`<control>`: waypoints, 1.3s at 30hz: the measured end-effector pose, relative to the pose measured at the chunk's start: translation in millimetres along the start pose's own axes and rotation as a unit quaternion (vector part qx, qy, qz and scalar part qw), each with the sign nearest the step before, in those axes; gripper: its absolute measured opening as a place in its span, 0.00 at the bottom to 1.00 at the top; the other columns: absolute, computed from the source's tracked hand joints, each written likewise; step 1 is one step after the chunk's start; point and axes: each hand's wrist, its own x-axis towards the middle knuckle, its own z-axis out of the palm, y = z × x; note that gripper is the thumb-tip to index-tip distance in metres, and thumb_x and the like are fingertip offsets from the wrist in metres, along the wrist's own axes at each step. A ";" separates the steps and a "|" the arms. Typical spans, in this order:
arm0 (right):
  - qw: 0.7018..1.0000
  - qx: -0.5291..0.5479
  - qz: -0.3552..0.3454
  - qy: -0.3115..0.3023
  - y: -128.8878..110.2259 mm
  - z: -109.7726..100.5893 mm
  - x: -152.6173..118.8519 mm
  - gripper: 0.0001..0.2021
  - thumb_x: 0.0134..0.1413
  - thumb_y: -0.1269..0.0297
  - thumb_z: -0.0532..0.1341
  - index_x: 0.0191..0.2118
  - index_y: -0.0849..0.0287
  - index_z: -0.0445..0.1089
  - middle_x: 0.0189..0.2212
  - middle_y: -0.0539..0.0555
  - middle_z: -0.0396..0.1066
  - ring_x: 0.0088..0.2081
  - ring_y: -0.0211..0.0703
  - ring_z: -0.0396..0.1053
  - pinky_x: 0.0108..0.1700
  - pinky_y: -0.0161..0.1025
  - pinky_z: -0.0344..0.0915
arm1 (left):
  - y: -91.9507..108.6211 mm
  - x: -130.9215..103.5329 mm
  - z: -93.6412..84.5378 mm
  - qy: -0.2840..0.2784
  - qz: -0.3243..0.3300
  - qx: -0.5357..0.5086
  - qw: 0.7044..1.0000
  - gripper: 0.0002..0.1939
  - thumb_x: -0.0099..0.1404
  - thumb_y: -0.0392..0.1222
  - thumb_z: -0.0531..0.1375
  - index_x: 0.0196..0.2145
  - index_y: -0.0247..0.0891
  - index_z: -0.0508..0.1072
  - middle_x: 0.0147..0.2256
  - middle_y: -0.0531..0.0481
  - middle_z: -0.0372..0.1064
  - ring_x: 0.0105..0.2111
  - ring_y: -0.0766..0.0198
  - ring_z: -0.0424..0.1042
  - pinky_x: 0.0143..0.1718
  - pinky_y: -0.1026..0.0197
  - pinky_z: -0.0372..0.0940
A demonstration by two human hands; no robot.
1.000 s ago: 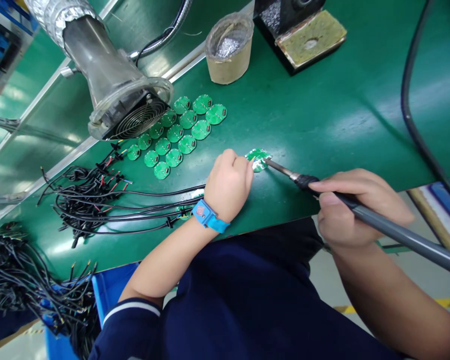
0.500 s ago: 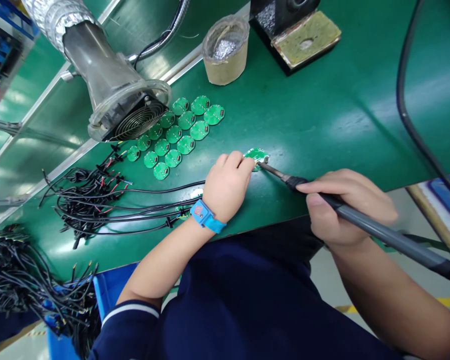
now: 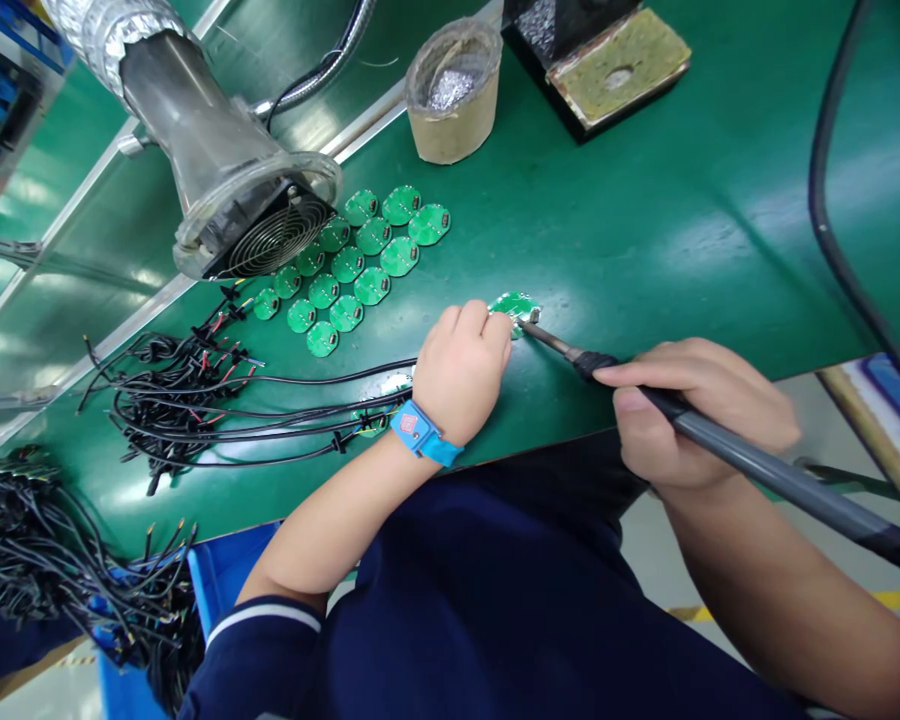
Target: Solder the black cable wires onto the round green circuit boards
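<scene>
2 hands work on a green bench above yellow-striped floor.

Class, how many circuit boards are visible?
17 at least: 15 circuit boards in three rows of five beside the fume extractor, one at the tip of the soldering iron, one among cables by the left hand. Others may be hidden.

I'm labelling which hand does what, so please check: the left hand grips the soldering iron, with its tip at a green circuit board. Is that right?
Not quite: the head view shows the right hand gripping the soldering iron. Its tip is indeed at a green circuit board.
</scene>
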 end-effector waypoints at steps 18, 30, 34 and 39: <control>0.996 0.050 -0.003 0.070 11.8 0.0 -6.9 0.06 0.47 0.70 0.58 0.30 0.55 0.72 0.18 0.48 0.64 0.21 0.39 0.62 0.21 0.39 0.58 | -8.1 -4.4 1.8 0.021 0.040 -0.083 0.996 0.11 0.69 0.38 0.50 0.35 0.35 0.70 0.34 0.46 0.67 0.37 0.60 0.65 0.41 0.59 0.61; 0.998 0.053 -0.012 0.027 8.3 -1.1 -3.6 0.05 0.47 0.72 0.58 0.30 0.57 0.71 0.19 0.48 0.64 0.21 0.38 0.62 0.22 0.38 0.57 | -12.3 1.3 -1.5 -0.012 0.023 -0.163 0.986 0.10 0.68 0.37 0.51 0.38 0.33 0.72 0.35 0.46 0.66 0.37 0.62 0.65 0.43 0.61 0.62; 0.999 0.044 -0.009 0.026 7.6 -0.9 -4.8 0.05 0.49 0.73 0.58 0.31 0.57 0.71 0.20 0.48 0.64 0.22 0.37 0.61 0.23 0.38 0.57 | -9.9 -1.1 1.1 0.004 0.027 -0.133 0.991 0.11 0.68 0.36 0.51 0.38 0.31 0.72 0.34 0.44 0.66 0.37 0.61 0.64 0.42 0.60 0.62; 0.998 0.049 -0.006 0.027 7.5 -1.3 -6.1 0.05 0.49 0.73 0.58 0.31 0.59 0.71 0.20 0.49 0.64 0.23 0.36 0.62 0.25 0.37 0.58 | -7.2 -0.8 -0.3 -0.012 0.022 -0.110 0.994 0.11 0.69 0.36 0.50 0.38 0.32 0.71 0.34 0.44 0.66 0.37 0.61 0.64 0.41 0.60 0.62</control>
